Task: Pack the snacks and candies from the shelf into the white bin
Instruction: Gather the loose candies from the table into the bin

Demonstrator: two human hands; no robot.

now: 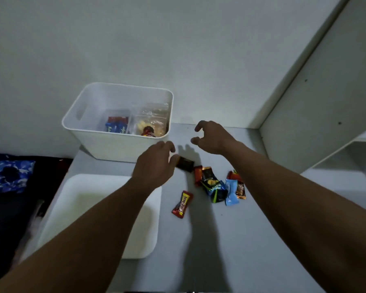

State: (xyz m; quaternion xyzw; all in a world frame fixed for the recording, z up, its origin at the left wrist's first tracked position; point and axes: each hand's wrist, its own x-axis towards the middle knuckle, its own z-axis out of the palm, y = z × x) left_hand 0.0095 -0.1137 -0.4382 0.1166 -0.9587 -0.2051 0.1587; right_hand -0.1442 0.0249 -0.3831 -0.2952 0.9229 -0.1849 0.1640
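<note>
Hands both out over the table (237,233). Left hand (154,163) is at the edge of a dark wrapper (186,164), curled fingertips touching it; gripped or only touched, can't tell. Right hand (211,137) hovers at 1 o'clock of the left, fingers loosely curled, holding nothing.

White bin (114,148) sits at 11 o'clock of the left hand. It is part-filled with blue and red packets and a clear pack of snacks.

Loose pile lies at 4 o'clock of the dark wrapper: orange bar (198,175), dark-blue bag (215,188), light-blue candy (230,192). Red packet (182,205) lies apart at 6 o'clock. White tray (99,214) is at 7 o'clock of the left hand.

Step, by my read: picking up loose snacks, mid-task. Next move: secure the dark wrapper, lift it over the bin's near wall, drop it in.
</note>
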